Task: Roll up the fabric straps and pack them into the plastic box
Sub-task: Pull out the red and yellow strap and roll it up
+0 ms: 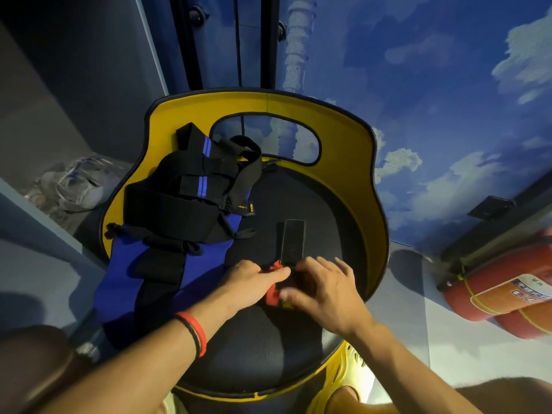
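**A:** Red and black cloth, that is the strap (293, 243) both hands are working on. It is lying in the middle of the black chair seat (268, 354).

**B:** How are the hands sitting on it?

**A:** The left hand (254, 282) is reaching in from the left, and its fingers (277, 274) are pinching the red edge. The right hand (325, 294) is covering the near part, with the thumb tucking under and the fingers curling over the top. So it is gripping the strap too.

**B:** Is that near part rolled?

**A:** I cannot tell, because the hands are hiding it. The far end is lying flat as a black oblong tab, pointing away toward the yellow chair back (343, 138).

**B:** And the other straps?

**A:** A tangled pile of black and blue straps (179, 204) is taking up the left side of the seat. A blue band from it is hanging over the front left edge, just beside the left forearm.

**B:** What else is showing?

**A:** Red and black wristbands (194, 333) are circling the left wrist. Red fire extinguishers (493, 294) are lying by the wall on the right. A clear plastic bag (77, 183) is sitting on the floor to the left of the chair. A yellow shoe (349, 363) is peeking out below the seat's front edge.
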The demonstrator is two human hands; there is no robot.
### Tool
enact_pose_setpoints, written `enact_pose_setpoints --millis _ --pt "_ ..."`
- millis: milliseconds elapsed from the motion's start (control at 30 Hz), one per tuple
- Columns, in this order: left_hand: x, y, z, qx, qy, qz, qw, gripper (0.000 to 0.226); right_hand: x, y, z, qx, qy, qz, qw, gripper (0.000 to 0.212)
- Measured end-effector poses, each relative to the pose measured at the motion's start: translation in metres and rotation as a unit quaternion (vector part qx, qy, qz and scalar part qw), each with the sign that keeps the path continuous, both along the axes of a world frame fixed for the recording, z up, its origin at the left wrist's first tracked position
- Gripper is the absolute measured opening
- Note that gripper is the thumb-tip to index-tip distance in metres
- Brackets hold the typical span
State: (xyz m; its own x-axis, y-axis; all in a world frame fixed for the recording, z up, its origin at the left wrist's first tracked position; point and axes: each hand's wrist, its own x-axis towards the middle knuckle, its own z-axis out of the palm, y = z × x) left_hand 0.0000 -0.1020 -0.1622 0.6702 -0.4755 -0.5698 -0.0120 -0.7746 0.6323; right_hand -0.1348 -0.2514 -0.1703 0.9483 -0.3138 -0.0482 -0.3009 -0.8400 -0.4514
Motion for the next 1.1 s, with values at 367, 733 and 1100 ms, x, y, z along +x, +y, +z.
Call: enact_pose_setpoints --millis 367,733,1100 --pt "-0.004 0.007 0.007 -0.019 -0.052 -0.041 0.998 0.051 0.003 -0.013 0.008 0.026 0.101 0.002 0.995 0.086" --pt "0.011 0.017 0.01 -0.09 0.035 -0.098 0.99 0.039 -0.006 -0.011 0.003 0.102 0.07 0.013 0.992 0.094" --pt "0.007 0.018 -0.001 -0.055 0.081 -0.113 0.989 0.052 0.003 -0.015 0.018 0.03 0.134 0.048 0.989 0.09"
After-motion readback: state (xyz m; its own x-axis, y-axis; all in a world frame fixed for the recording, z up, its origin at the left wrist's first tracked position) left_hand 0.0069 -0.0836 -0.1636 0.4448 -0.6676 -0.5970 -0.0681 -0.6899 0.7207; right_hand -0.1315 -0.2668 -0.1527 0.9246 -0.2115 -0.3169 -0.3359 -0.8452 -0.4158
